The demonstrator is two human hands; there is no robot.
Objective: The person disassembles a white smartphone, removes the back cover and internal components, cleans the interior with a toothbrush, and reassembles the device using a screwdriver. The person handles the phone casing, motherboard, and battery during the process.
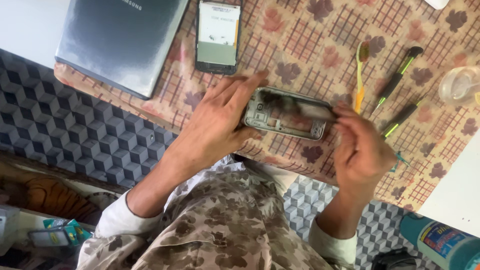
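Workbench top is covered with a leaf-and-check patterned brown cloth (310,40); floor below has a grey cube-pattern mat (65,130). Nearest: teal plastic bottle (442,245) at lower right, by the person's camouflage-print lap. Left hand (215,122) grips the grey metal phone mid-frame (285,116) by its left end, fingers along the top edge, holding it above the table edge. Right hand (362,147) closed at the frame's right end; what it pinches is blurred, can't tell. Just beyond: yellow-handled toothbrush (360,75), two black-and-green screwdrivers (397,77), clear round plastic cup (460,85). Farther: black phone display assembly (217,35) lying flat, grey closed laptop (120,40) at top left.
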